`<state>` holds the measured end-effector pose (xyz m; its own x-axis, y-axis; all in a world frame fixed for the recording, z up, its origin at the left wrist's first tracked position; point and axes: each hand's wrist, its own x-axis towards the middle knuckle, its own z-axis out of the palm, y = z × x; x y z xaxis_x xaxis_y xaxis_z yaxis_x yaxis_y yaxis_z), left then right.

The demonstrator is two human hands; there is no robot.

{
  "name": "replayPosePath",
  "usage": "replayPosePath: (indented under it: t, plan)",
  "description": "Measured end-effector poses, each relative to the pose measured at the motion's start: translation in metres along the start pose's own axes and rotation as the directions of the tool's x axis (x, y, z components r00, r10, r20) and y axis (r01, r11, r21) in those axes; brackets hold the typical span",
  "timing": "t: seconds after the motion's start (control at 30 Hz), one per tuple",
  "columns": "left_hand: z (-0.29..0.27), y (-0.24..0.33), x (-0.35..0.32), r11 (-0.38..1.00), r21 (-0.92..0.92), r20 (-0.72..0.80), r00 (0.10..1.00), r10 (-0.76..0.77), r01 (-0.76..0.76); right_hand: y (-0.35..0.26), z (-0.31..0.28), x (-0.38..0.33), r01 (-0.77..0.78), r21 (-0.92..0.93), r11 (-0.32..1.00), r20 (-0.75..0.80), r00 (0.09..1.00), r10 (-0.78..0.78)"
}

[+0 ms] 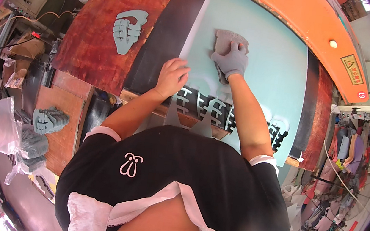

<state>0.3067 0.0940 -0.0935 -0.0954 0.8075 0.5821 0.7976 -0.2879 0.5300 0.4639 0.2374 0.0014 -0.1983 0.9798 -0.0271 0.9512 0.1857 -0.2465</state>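
My right hand (231, 61), in a grey glove, grips a grey-brown cutting die (231, 36) lying on a pale green sheet (275, 57). Its fingers spread over the die's top and its thumb reaches to the left side. My bare left hand (172, 77) is at the sheet's left edge, above the black board (161, 43), with fingers loosely bent and nothing seen in them. Along the sheet's near edge runs a row of cut-out gaps (216, 108), with strips of sheet left between them.
An orange machine beam (316, 21) spans the far right side. Cut green pieces (127, 31) lie on the reddish board (98, 35) to the left. A stack of similar pieces (49, 120) sits on a lower wooden board (59, 146). Colourful scraps (339, 157) hang at right.
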Motion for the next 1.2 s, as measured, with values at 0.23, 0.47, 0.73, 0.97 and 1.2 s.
replayPosePath:
  t: [0.23, 0.47, 0.73, 0.97, 1.2]
  plan:
    - [0.002, -0.003, 0.001, 0.998, -0.062, -0.03, 0.999, -0.014, 0.012, -0.018, -0.004, 0.003, 0.035, 0.35, 0.936, -0.076, 0.997, -0.009]
    - [0.002, -0.003, 0.0, 0.997, -0.081, -0.066, 0.998, 0.0, -0.006, -0.053, 0.021, 0.0, -0.053, 0.05, 0.997, -0.042, 0.998, 0.055]
    - [0.004, -0.006, 0.001, 0.994, -0.104, -0.077, 0.997, 0.014, -0.022, -0.051, 0.023, -0.001, -0.019, 0.056, 0.998, -0.088, 0.996, 0.023]
    - [0.003, -0.006, -0.002, 0.996, -0.089, -0.038, 0.999, -0.001, -0.002, -0.047, 0.028, 0.001, -0.012, 0.022, 1.0, -0.066, 0.998, 0.013]
    - [0.002, -0.006, -0.002, 0.996, -0.093, -0.019, 1.0, -0.014, 0.012, -0.039, 0.02, 0.003, 0.034, 0.072, 0.997, -0.024, 0.999, -0.032]
